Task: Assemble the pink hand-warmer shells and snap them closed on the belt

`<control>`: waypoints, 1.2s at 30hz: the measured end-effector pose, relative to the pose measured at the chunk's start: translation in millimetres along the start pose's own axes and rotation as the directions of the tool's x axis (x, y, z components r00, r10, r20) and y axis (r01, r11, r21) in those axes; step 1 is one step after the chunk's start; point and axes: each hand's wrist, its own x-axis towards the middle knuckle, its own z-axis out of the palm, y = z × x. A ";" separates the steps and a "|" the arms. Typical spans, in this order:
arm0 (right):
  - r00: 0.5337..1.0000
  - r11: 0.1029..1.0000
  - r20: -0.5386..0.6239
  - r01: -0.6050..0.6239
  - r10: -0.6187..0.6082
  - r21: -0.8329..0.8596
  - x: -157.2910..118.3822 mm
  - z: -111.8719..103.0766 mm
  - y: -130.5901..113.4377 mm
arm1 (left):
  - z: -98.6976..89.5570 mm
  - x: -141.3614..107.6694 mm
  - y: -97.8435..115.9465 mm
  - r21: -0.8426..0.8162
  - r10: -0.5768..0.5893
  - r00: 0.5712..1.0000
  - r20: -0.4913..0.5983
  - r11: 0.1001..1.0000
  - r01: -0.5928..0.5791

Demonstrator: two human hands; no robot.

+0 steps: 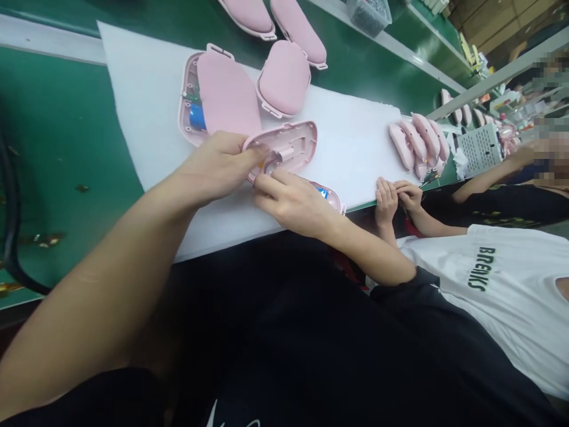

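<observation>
My left hand (222,163) grips the left end of a pink plastic shell half (300,145), its hollow inside facing up. My right hand (296,201) is closed at the shell's near edge, fingertips pinched over its inside; whatever lies between them is too small to make out. Partly under my right hand is another pink half (335,198) with a blue part in it. Beyond my left hand lies an open pink half (189,118) holding a blue cylinder (197,117) and a green board, partly covered by a pink padded piece (231,89).
White sheeting (146,101) covers part of the green table (53,148). Pink padded cases (284,77) lie at the back, near a clear bin (368,15). More pink pieces (420,142) are stacked to the right, by a co-worker's hands (395,198). A black cable (13,219) runs at left.
</observation>
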 end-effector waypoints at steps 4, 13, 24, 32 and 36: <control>0.996 0.997 0.062 0.069 -0.070 0.017 4.1 -5.5 9.8 | -1.3 -0.9 5.5 -0.017 -0.004 1.000 0.027 1.000 0.004; 0.961 0.963 0.064 0.266 -0.268 0.042 -0.3 -13.8 33.3 | 3.0 2.2 2.5 0.061 0.027 0.999 0.023 0.998 -0.029; 0.976 0.841 -0.095 -0.120 0.199 0.528 -32.5 -6.0 31.1 | 4.7 1.2 4.4 0.102 -0.022 1.000 -0.001 0.995 0.022; 0.866 0.894 -0.394 -0.121 0.307 0.432 -48.2 30.3 22.3 | 7.7 -1.7 6.6 0.203 0.028 0.999 0.018 0.979 -0.031; 0.832 0.941 -0.506 -0.054 0.227 0.334 -47.7 34.8 21.4 | 10.1 -3.6 1.5 0.234 0.059 0.998 -0.013 0.971 -0.055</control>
